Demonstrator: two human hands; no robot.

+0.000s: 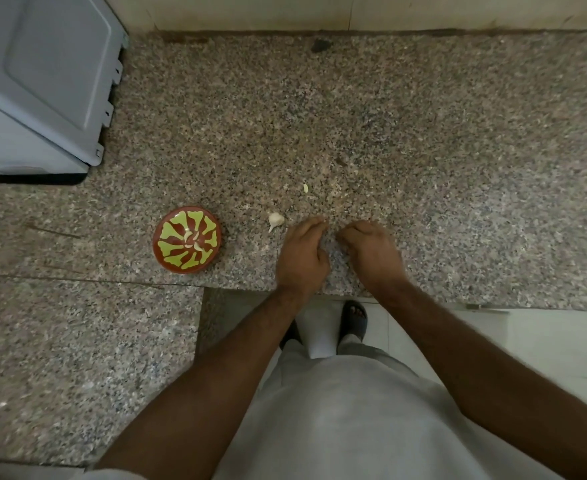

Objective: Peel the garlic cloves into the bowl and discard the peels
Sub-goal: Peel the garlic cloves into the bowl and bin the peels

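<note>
garlic [276,220] just left of left hand [301,256]: light, papery, slippery, so pinch the tip. left hand lies loosely open; right hand [371,252] curled, contents can't tell.

Dim, soft, wide-angle edge distortion

A grey appliance [39,81] stands at the speckled granite counter's [423,140] far-left corner.

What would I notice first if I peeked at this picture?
Probably the red bowl with its bright green pattern, sitting on the speckled counter with a few peeled cloves inside. Just right of it lies a white garlic piece, beside the left hand and right hand near the counter's front edge.
</note>
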